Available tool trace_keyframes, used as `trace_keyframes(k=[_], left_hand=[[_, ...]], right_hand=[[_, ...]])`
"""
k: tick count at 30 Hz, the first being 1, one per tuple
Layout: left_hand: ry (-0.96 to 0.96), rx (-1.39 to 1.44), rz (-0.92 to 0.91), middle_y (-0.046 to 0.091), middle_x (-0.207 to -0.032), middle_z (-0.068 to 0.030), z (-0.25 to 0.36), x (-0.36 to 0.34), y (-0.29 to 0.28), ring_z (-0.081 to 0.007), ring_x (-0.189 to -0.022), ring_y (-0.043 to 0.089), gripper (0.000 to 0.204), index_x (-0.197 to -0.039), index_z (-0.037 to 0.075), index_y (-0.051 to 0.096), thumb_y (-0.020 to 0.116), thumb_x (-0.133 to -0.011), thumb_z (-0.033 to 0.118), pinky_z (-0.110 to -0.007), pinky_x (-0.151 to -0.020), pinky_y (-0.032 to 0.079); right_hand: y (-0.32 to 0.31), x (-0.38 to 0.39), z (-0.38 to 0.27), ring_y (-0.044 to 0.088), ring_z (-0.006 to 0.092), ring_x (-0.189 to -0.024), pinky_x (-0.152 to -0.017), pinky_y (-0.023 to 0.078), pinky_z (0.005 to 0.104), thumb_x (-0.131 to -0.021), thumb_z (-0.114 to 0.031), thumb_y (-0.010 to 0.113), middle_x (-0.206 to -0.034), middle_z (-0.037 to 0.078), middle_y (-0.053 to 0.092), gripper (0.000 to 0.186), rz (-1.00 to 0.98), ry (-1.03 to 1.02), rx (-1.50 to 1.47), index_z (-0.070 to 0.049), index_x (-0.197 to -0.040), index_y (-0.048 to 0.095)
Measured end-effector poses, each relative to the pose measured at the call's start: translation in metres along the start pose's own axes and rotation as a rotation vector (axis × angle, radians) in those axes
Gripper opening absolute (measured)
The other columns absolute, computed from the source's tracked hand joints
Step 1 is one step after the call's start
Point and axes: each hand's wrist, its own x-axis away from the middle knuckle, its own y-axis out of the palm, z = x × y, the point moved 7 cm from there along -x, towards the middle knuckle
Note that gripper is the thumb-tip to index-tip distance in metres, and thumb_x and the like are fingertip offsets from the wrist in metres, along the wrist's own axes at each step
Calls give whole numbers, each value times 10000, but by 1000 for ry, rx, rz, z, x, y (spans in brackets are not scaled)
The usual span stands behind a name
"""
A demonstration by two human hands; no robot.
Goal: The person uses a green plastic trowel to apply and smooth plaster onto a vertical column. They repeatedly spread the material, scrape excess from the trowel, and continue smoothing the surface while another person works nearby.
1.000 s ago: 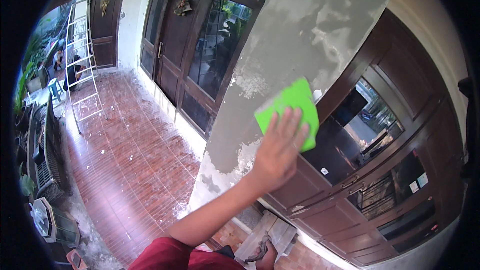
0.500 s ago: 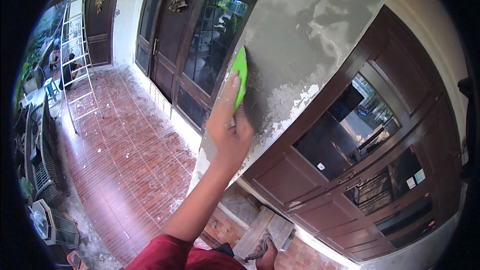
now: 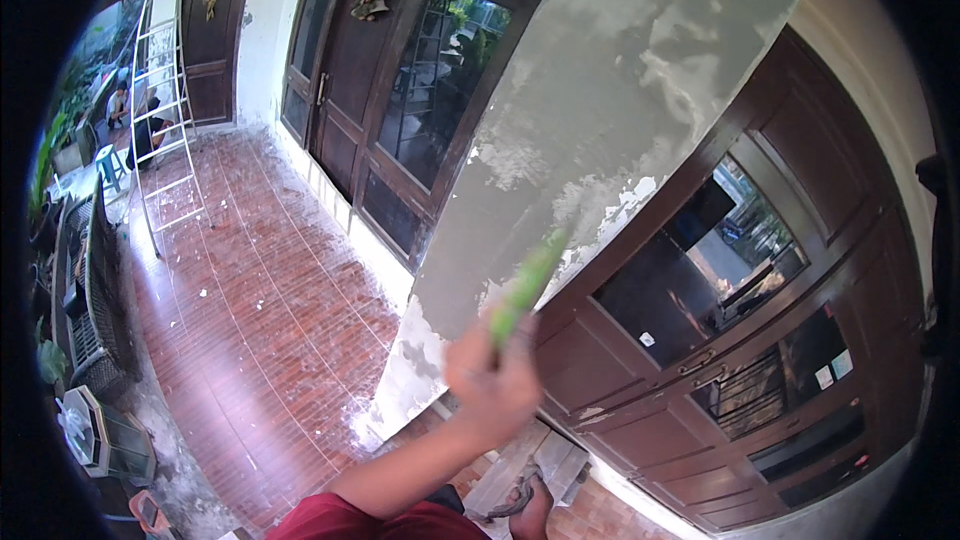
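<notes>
My left hand is closed around a green plastic putty spreader, blurred by motion. The spreader points up and to the right, in front of the lower part of a grey plastered pillar; whether its edge touches the plaster I cannot tell. Wet-looking grey filler covers much of the pillar, with rough white patches along its right edge and at its foot. Low at the bottom edge, my right hand is curled round something grey and smeared, too small to make out.
Dark wooden doors with glass panes stand right of the pillar, another wooden door beyond it. A ladder rises at far left near a crouching person. Grey boards lie below. White scraps dot the red tiled floor.
My left hand and the spreader have moved down and right, from the pillar's left edge toward its lower right edge. My right hand stays low, still curled. The view has shifted slightly.
</notes>
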Motion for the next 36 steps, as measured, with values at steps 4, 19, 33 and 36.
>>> trace_keyframes(k=[4,19,33,36], left_hand=[[-331,450,229,632,-1094,-91,-29,-30,-26,-128,-983,581,306,-1193,-54,561,578,-969,154,-300,-883,463],[608,-167,-105,544,-1329,-230,12,-50,70,-373,-1252,520,613,-1276,2,571,565,-669,-92,-486,-1044,403],[615,-60,-75,628,-1198,-228,23,-25,14,-379,-1106,619,479,-1142,-9,637,545,-689,-134,-428,-946,481],[698,-177,112,616,-1212,-229,13,-80,10,-379,-1146,593,529,-1198,0,622,510,-709,-166,-423,-946,472]], right_hand=[[-9,-9,9,514,146,-644,-552,449,261,-947,-253,557,-841,42,555,294,-3,-9,-78,-57,-1164,583],[-18,-9,6,525,150,-626,-547,438,268,-958,-227,509,-834,58,577,255,45,-56,-24,-32,-1090,606],[-26,-17,11,519,159,-615,-547,437,292,-960,-198,483,-843,66,560,335,-21,-43,-80,-49,-1248,566],[-27,-18,13,518,161,-615,-546,437,287,-965,-199,474,-846,71,554,329,-31,-64,-42,-49,-1244,561]])
